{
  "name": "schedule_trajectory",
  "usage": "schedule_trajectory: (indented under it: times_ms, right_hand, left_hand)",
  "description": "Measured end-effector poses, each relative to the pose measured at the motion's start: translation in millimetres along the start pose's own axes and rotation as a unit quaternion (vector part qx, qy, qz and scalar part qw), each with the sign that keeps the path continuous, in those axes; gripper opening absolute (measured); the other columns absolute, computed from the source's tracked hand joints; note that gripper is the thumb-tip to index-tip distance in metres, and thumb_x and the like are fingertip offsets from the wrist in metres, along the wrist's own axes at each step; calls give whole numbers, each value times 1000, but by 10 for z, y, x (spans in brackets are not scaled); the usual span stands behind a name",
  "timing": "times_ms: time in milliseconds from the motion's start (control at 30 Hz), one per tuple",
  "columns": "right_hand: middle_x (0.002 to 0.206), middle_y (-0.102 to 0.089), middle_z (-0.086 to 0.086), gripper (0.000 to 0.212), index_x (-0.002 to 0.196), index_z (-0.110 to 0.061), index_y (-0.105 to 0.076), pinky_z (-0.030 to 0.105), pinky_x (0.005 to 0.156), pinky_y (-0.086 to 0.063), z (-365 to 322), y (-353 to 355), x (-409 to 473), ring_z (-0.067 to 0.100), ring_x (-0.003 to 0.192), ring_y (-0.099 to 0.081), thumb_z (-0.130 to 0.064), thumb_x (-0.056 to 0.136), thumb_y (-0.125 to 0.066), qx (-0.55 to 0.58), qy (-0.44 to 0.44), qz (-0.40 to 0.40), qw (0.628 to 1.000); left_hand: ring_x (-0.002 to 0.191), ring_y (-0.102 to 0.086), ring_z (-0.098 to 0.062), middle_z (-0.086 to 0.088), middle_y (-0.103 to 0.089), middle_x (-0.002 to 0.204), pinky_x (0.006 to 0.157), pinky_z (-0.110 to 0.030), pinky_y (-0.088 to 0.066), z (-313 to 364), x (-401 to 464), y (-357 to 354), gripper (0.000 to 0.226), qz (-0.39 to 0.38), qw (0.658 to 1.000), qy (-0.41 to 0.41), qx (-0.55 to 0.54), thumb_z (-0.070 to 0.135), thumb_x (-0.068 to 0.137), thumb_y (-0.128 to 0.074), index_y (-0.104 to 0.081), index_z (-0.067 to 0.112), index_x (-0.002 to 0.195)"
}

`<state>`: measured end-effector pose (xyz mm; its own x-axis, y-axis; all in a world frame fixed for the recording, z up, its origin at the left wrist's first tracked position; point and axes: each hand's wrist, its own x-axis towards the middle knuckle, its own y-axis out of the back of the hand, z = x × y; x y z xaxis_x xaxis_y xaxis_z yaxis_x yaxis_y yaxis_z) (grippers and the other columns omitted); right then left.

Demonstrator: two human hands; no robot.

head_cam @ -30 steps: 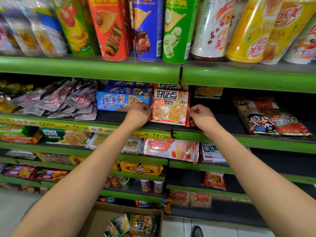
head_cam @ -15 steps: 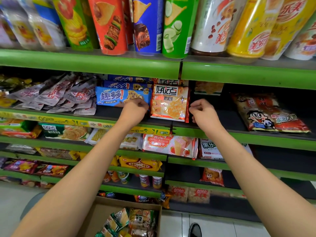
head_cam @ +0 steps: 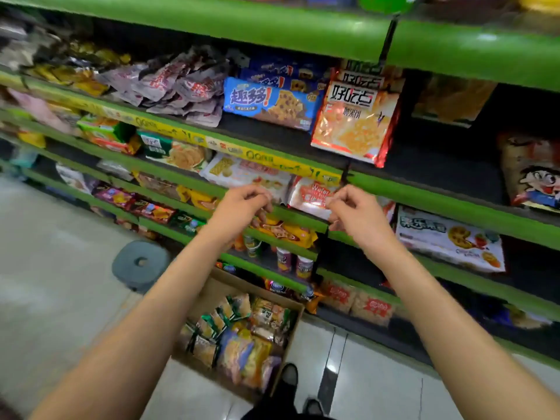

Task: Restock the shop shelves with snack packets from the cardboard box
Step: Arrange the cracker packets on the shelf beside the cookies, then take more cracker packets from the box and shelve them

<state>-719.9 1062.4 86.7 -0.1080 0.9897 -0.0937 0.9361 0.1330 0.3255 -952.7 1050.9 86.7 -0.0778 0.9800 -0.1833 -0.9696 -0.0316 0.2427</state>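
Your left hand (head_cam: 242, 204) hangs mid-frame, fingers loosely curled, holding nothing | your right hand (head_cam: 354, 213) beside it, likewise curled and empty | orange snack packet (head_cam: 354, 125) stands on the shelf (head_cam: 454, 195) above, centre-right | cardboard box (head_cam: 291, 344) of packets sits on the floor, lower centre

Both hands off orange packet (head_cam: 354, 122) — lowered.

Shelves (head_cam: 448, 204): green edges, dark decks, one yellow price strip (head_cam: 212, 140). Cookie packet (head_cam: 269, 104): blue, white lettering. Cracker packet (head_cam: 354, 122): orange and white, red foil sides. Cardboard box (head_cam: 209, 295): brown. Floor (head_cam: 54, 268): pale grey tiles.
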Motion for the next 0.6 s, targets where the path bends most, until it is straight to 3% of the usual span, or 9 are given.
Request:
schedule_trajectory:
  times_ms: [133,267,400,533,600]
  right_hand:
    - [53,-60,-7,29,55,-28,-51,38,68,-54,684,-483,-213,10,55,-61,-51,70,-62,-12,-80,-80,994]
    - [50,-56,-1,32,56,-19,-50,31,59,-42,1325,-1010,-479,14,51,-55,-33,77,-69,-51,-135,-132,981]
    - [58,-51,8,37,54,-21,-42,43,66,-48,1820,-1478,-662,23,63,-53,-13,81,-66,-79,-207,-177,959]
    - [49,-42,-7,44,47,-25,-41,37,65,-41,2305,-1979,-722,18,62,-48,-15,84,-63,-117,-268,-214,932]
    - [53,-45,-2,39,49,-26,-44,40,65,-44,2564,-2283,-695,20,63,-48,-17,84,-60,-138,-296,-224,918]
  left_hand:
    - [50,-55,-11,3,-68,64,44,-20,-44,-902,-485,64,18,46,992,117,-21,6,96,-54,-66,11,83]
    - [47,-56,-7,2,-68,62,43,-19,-41,-1641,-934,154,16,89,971,219,-36,7,93,-56,-67,11,81]
    - [54,-53,-13,-9,-64,73,45,-17,-42,-2301,-1146,262,18,113,942,309,-60,7,94,-57,-64,10,78]
    - [48,-55,-18,-9,-59,61,44,-18,-42,-3040,-1287,421,31,148,872,408,-228,6,102,-38,-57,6,77]
    - [42,-56,-15,-5,-57,56,41,-16,-40,-3468,-1325,515,33,157,847,439,-254,5,104,-35,-54,7,77]
